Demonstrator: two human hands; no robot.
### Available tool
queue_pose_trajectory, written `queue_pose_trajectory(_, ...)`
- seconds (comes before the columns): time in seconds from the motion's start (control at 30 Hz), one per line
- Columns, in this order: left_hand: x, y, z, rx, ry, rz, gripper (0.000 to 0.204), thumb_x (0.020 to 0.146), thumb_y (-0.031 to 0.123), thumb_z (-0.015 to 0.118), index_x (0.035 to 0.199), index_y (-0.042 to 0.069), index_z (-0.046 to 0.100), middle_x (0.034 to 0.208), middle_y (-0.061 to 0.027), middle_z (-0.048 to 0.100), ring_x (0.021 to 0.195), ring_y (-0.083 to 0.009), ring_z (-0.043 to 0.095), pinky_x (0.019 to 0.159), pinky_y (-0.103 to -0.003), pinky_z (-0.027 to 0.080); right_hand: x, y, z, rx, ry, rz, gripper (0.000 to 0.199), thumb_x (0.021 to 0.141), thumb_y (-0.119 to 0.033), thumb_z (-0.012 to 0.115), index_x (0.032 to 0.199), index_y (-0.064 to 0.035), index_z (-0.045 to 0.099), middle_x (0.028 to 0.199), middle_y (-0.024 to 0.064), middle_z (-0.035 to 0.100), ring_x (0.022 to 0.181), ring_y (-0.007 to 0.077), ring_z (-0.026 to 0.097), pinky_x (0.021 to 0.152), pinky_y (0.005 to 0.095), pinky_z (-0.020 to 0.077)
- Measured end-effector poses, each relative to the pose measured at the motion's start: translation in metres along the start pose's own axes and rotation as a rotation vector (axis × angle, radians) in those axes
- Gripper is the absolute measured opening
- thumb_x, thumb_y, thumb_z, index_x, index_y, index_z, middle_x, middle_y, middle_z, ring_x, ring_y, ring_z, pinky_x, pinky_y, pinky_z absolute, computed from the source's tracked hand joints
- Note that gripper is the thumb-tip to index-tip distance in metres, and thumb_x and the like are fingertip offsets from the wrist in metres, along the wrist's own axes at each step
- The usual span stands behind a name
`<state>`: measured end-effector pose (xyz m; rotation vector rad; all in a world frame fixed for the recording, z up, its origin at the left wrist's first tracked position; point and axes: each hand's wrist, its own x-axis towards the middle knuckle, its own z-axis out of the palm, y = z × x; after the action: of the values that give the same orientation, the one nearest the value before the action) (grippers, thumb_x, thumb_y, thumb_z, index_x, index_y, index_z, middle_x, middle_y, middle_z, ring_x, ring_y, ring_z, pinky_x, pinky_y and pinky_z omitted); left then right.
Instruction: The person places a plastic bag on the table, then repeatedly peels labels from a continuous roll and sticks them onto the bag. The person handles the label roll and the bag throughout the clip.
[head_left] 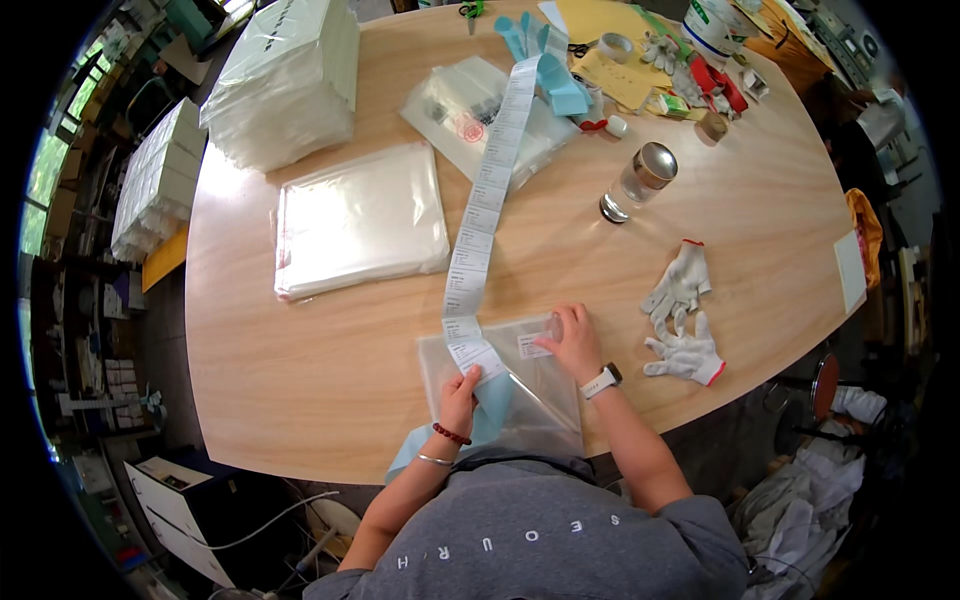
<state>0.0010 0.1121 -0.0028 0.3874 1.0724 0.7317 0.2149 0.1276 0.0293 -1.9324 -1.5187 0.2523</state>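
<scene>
Head view is showing you pinching the near end of the long label strip [487,205] with your left hand [459,392], while your right hand [573,340] is pressing flat on a white label [533,345] on the clear bag [545,400] lying at the table's [300,380] near edge. White gloves [683,320] are lying just right.

Glossy plastic bag [540,385]; matt wood table [300,370].

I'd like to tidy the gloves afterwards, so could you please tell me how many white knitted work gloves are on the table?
2 in clear view: one white knitted work glove right of the right hand, another just below it. More may lie in the far clutter.
</scene>
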Motion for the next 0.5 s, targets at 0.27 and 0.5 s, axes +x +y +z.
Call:
queue_pose_trajectory(0.27,-0.005,0.007,0.004,-0.032,-0.028,0.001,0.028,0.085,0.024,0.053,0.099,0.000,0.057,0.090,-0.0033,0.059,0.078,-0.0096,0.056,0.065,-0.022,0.044,0.011,0.030,-0.007,0.279,-0.259,0.049,0.010,0.070,-0.009,0.064,0.072,-0.0014,0.057,0.076,0.0090,0.054,0.066,0.0237,0.053,0.060,0.0323,0.0439)
queue_pose_trajectory(0.5,-0.010,0.013,0.002,-0.024,-0.090,0.025,0.028,0.084,0.025,0.053,0.098,0.001,0.056,0.089,-0.0046,0.061,0.078,-0.0122,0.058,0.068,-0.025,0.046,0.008,-0.004,-0.027,0.131,0.057,-0.337,0.008,0.071,-0.008,0.063,0.075,-0.0015,0.059,0.076,0.0075,0.056,0.070,0.0236,0.053,0.062,0.0314,0.0441)
